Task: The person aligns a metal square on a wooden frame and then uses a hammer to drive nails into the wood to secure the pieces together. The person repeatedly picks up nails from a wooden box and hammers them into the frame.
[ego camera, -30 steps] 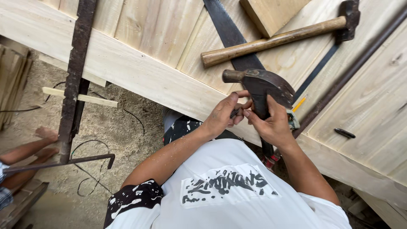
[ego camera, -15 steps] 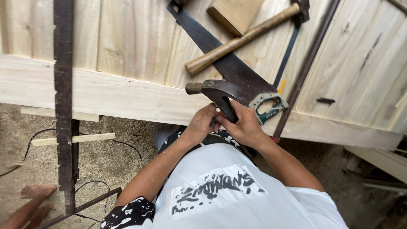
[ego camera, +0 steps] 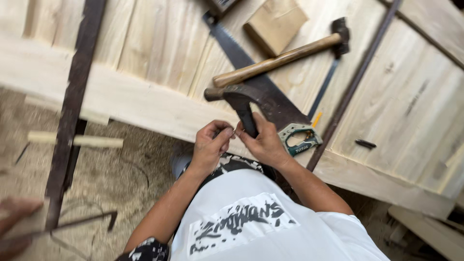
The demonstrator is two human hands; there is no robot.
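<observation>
Left hand (ego camera: 209, 145): we see it curled, fingertips pinched together on something tiny at the edge of the wooden panel (ego camera: 159, 58); too small to tell what it is, maybe a nail, we cannot say.
Right hand (ego camera: 265, 142): closed around the lower end of the dark claw hammer (ego camera: 241, 99), thumb up along the handle, fingertips meeting the left hand's.
Dark claw hammer: head points left, sits just above both hands, over the panel near its front rail; handle runs down into the right hand.
Hands relation: touching at the fingertips, both at the panel's near edge, right in front of our white printed shirt.
Second hammer (ego camera: 285, 57): wooden handle, dark head at upper right, lies loose on the panel, well above the hands, crossing the saw blade.
Handsaw (ego camera: 256, 82): dark blade lies diagonal on the panel, its grey-green handle (ego camera: 300, 139) just right of the right hand, partly under it.
Wood block (ego camera: 275, 24): small, flat on the panel near the top, beside the wooden-handled hammer.
Pencil (ego camera: 316, 119): yellow, only a short bit shows next to the saw handle.
Metal bar (ego camera: 77, 96): rusty, runs down the left side across the panel and over the dirt floor.
Other person: blurred hand (ego camera: 17, 212) at the bottom-left corner, apart from ours.
</observation>
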